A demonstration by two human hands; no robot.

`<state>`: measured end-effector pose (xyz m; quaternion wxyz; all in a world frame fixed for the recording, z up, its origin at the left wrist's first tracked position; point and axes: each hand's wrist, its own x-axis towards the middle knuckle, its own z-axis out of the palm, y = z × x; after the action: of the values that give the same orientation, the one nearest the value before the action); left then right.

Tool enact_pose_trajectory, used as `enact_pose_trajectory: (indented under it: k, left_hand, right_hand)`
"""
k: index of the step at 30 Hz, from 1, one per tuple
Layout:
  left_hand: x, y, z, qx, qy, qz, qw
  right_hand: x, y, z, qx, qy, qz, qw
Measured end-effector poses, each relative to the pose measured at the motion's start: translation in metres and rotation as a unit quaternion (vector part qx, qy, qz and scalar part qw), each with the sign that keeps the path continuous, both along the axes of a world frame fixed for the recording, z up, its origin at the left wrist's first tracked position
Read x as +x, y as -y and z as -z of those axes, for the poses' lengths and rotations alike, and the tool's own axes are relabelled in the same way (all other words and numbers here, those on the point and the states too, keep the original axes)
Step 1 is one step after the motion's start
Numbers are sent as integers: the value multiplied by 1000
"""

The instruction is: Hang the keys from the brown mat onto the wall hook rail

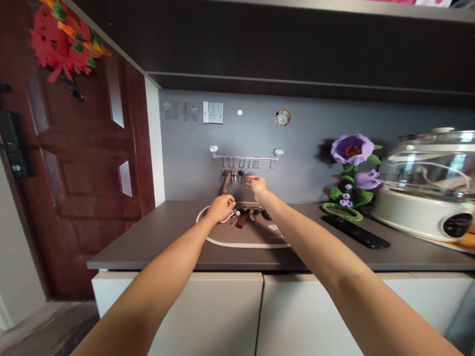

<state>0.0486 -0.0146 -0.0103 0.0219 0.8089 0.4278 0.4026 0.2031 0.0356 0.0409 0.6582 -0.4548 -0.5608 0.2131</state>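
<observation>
My left hand (221,208) is closed over the end of a pink key strap (232,215), low over an oval brown mat with a white rim (243,244). Several keys and fobs lie on the mat, among them a brown leather fob (242,219) and a black fob (266,214). My right hand (257,187) is raised with its fingers apart and holds nothing. It is just below and to the right of several key bunches (233,174), which hang from a metal wall rail with hooks (245,157). A brown leather strap (225,183) dangles from one bunch.
The mat lies on a dark grey countertop (156,237) above white cabinets (208,306). To the right are a black remote-like bar (356,232), a purple artificial flower (351,158) and a glass-lidded cooker (423,193). A red wooden door (85,168) is on the left.
</observation>
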Motion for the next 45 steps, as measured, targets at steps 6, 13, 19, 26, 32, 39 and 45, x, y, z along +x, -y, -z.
enact_pose_trajectory:
  k: [6,13,19,26,32,39,45]
  left_hand:
    - [-3,3,-1,2,-13,7,1000]
    - [-5,0,3,-11,-39,15,999]
    - [-8,-1,9,-46,-82,21,995]
    - [-13,-1,8,-67,-136,26,988]
    - [-14,-3,7,-5,-150,25,988]
    - [-11,-2,4,22,-97,14,995]
    - [-9,1,-1,40,-39,5,998]
  right_hand:
    - [1,41,19,-61,9,-40,997]
    - [12,56,54,-18,212,1,977]
    - [13,55,63,-1,308,14,951]
    - [11,58,62,-9,366,26,930]
    - [10,59,58,-8,403,35,915]
    - [9,59,58,-3,403,39,914]
    - [7,59,59,14,390,24,920]
